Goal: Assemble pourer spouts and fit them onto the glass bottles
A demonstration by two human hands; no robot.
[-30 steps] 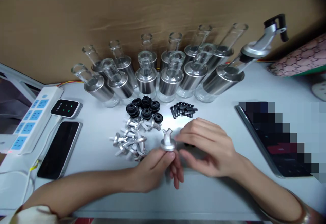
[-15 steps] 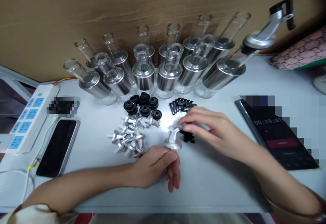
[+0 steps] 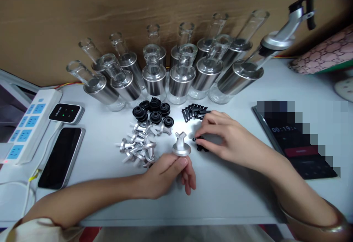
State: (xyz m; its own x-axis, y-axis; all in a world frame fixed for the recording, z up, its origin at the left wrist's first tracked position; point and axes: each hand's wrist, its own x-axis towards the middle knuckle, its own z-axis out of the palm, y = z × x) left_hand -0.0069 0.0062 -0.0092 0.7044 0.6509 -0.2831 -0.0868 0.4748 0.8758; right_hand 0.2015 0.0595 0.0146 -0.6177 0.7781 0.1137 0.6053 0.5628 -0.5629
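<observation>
My left hand (image 3: 172, 174) grips a silver pourer spout (image 3: 181, 147) by its base. The spout's bent neck points up, and the lower part of its base is hidden by my fingers. My right hand (image 3: 224, 135) pinches a small black part (image 3: 194, 139) between thumb and forefinger, just right of the spout. Under those fingertips lies a little pile of small black parts (image 3: 203, 148), partly covered by the hand. Several black levers (image 3: 189, 113) lie in a row behind my right fingers. Loose silver spouts (image 3: 138, 148) are heaped left of my left hand, with black ribbed stoppers (image 3: 156, 117) beyond them.
Glass bottles with steel sleeves (image 3: 154, 84) stand in two rows at the back; the rightmost front one carries a finished-looking pourer (image 3: 285, 32). A power strip (image 3: 30, 121), a small black device (image 3: 66, 112) and a phone (image 3: 62, 157) lie left. A tablet-like timer (image 3: 298, 143) lies right.
My right hand has moved from the spout's tip down to the small black parts, its thumb and forefinger closing. My left hand still holds the spout, now slightly further left and more upright.
</observation>
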